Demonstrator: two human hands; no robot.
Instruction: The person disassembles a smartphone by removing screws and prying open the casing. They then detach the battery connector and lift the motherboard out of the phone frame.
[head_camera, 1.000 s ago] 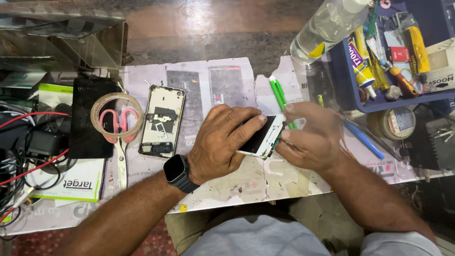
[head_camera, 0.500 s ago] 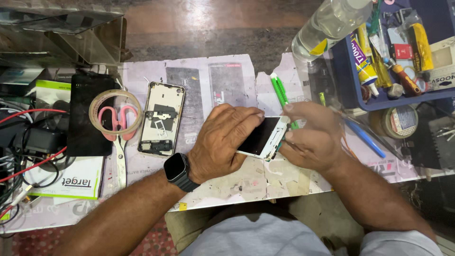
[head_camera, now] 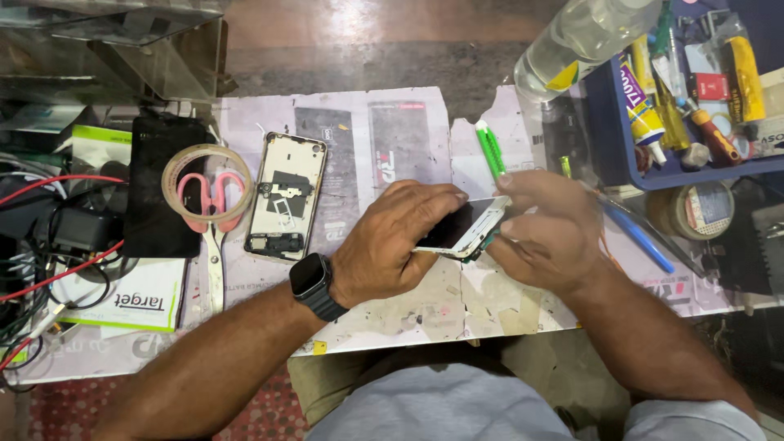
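Both of my hands grip a white-edged phone screen (head_camera: 467, 229) just above the worn white table (head_camera: 408, 318). My left hand (head_camera: 392, 241), with a black smartwatch (head_camera: 314, 286) on the wrist, covers the screen's left part. My right hand (head_camera: 545, 230) pinches its right end, where something green shows under the fingers. An opened phone body (head_camera: 286, 196) with its inner parts showing lies flat to the left of my left hand.
Pink-handled scissors (head_camera: 214, 212) and a tape ring (head_camera: 208, 189) lie left of the phone body, beside a black slab (head_camera: 155, 163) and cables (head_camera: 49, 237). A green tool (head_camera: 491, 149), a clear bottle (head_camera: 584, 37), a blue tray (head_camera: 653, 175) of tubes and tools, and a tape roll (head_camera: 698, 211) sit at right.
Both hands keep their hold on the screen in the same place; the right hand's fingers have shifted slightly along its right end.
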